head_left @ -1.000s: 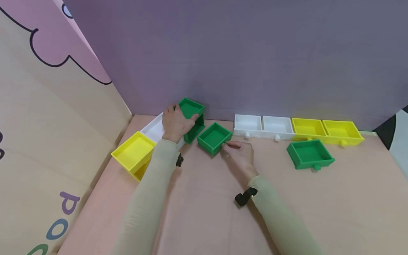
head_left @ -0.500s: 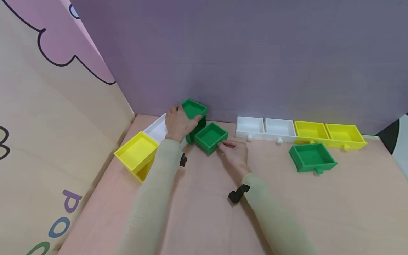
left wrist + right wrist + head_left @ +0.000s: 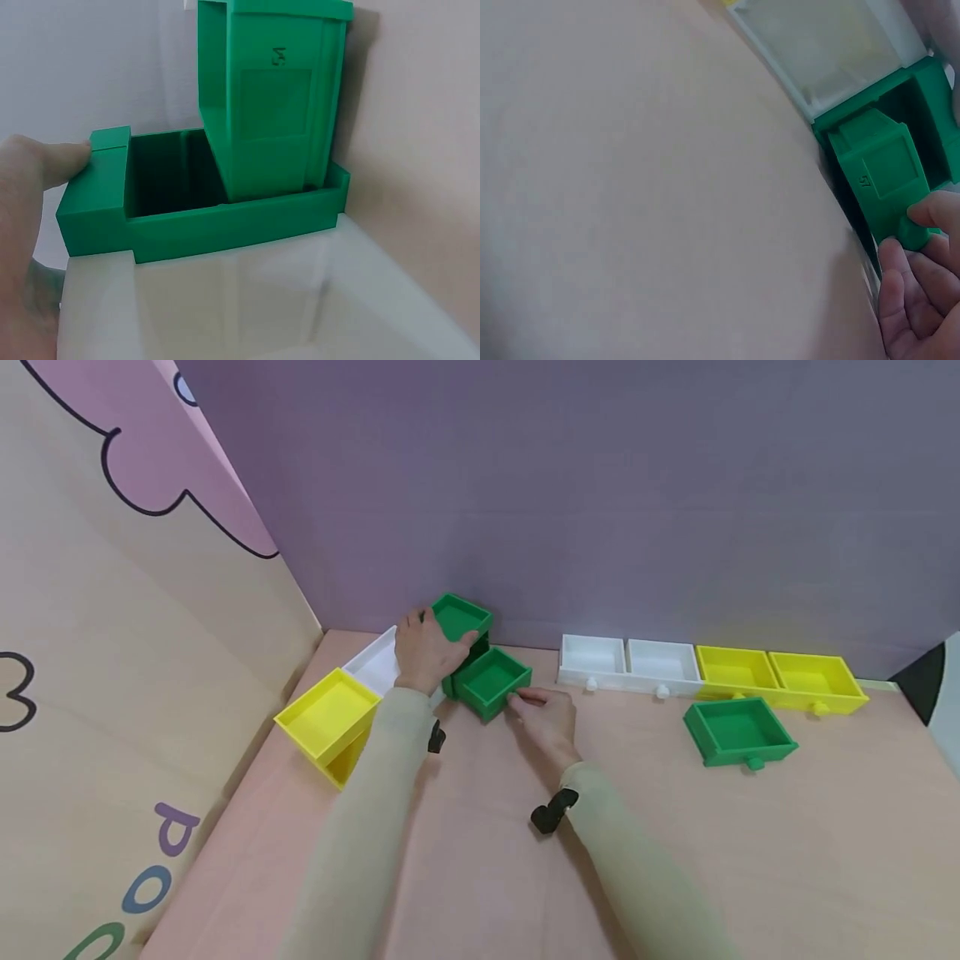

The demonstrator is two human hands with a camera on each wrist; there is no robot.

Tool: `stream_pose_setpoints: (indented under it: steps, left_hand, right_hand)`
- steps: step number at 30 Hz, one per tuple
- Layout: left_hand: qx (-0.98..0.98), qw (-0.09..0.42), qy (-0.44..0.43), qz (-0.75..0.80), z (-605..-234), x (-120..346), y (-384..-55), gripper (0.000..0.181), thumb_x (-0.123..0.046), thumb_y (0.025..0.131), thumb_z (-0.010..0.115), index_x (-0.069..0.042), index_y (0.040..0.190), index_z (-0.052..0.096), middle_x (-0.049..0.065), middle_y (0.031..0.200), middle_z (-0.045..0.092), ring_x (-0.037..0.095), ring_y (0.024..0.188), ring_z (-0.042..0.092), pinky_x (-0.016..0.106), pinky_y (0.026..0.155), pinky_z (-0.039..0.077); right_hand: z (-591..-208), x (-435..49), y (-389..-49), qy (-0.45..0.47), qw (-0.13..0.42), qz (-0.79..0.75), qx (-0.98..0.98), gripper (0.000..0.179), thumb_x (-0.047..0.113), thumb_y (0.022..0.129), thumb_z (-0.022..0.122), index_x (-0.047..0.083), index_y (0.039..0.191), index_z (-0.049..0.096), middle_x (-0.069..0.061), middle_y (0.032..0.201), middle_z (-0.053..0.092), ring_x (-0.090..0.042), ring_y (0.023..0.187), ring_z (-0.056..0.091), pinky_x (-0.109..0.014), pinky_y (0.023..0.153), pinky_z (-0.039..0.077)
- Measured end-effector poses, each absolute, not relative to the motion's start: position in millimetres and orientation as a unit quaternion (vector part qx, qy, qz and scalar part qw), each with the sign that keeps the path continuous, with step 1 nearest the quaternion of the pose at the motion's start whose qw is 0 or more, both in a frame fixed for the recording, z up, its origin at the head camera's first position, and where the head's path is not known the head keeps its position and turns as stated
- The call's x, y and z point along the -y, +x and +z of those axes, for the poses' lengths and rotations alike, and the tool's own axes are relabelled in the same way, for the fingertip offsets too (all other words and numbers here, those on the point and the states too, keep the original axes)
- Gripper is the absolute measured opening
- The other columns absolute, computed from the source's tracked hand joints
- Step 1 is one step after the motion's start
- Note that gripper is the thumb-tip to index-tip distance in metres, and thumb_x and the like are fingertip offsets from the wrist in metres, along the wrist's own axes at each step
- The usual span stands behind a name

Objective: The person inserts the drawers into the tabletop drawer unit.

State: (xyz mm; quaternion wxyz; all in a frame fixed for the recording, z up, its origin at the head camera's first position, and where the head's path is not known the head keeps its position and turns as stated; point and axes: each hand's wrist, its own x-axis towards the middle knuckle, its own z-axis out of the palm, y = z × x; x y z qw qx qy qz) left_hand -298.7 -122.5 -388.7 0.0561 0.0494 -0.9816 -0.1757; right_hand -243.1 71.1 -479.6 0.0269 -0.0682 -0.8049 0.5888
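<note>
A green drawer (image 3: 491,678) sits at the mouth of the green drawer housing (image 3: 459,617), its inner end inside the opening and angled to it. My right hand (image 3: 546,718) pinches the drawer's round knob (image 3: 913,234) between thumb and fingers. Over the left side of the housing lies my left hand (image 3: 424,652), gripping it with the thumb at its front edge; the other fingertips are partly hidden. In the left wrist view the drawer (image 3: 274,112) stands out of the housing (image 3: 232,225). Beside the green housing is a white housing (image 3: 372,664), partly covered by my left hand.
A yellow housing (image 3: 330,710) adjoins the white one at the left. Along the purple back wall (image 3: 600,485) stand two white drawers (image 3: 663,662) and two yellow drawers (image 3: 813,675) in a row. Another green drawer (image 3: 738,727) lies before them on the pink tabletop (image 3: 480,860).
My right hand has moved the green drawer leftward, from apart from the housing to its opening and partly in. The left hand keeps its grip; the head view has shifted slightly.
</note>
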Motion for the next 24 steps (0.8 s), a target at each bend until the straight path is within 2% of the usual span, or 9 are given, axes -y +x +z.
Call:
stream_pose_setpoints:
  steps: [5, 12, 24]
  left_hand:
    - [0.982, 0.052, 0.050, -0.176, -387, 122, -298, 0.096, -0.067, 0.100, 0.055, 0.004, 0.162, 0.037, 0.026, 0.164, 0.041, 0.040, 0.151, 0.038, 0.047, 0.129, 0.030]
    - [0.983, 0.048, 0.052, -0.167, -388, 121, -300, 0.097, -0.068, 0.100, 0.055, 0.004, 0.162, 0.036, 0.025, 0.164, 0.041, 0.039, 0.152, 0.038, 0.046, 0.129, 0.030]
    - [0.981, 0.053, 0.052, -0.180, -388, 124, -299, 0.097, -0.067, 0.099, 0.057, 0.004, 0.162, 0.037, 0.024, 0.163, 0.043, 0.039, 0.151, 0.039, 0.047, 0.128, 0.031]
  right_hand:
    - [-480, -72, -245, -0.061, 0.016, 0.579, 0.813, 0.029, 0.018, 0.097, 0.077, 0.000, 0.120, 0.079, -0.020, 0.118, 0.079, -0.030, 0.108, 0.079, -0.019, 0.076, 0.061]
    - [-481, -72, -248, -0.048, 0.008, 0.567, 0.823, 0.031, 0.020, 0.098, 0.077, 0.001, 0.121, 0.079, -0.019, 0.118, 0.080, -0.030, 0.107, 0.079, -0.018, 0.072, 0.059]
    - [-479, -68, -254, -0.033, 0.001, 0.553, 0.832, 0.031, 0.022, 0.100, 0.075, 0.001, 0.123, 0.078, -0.018, 0.120, 0.079, -0.030, 0.112, 0.078, -0.021, 0.079, 0.058]
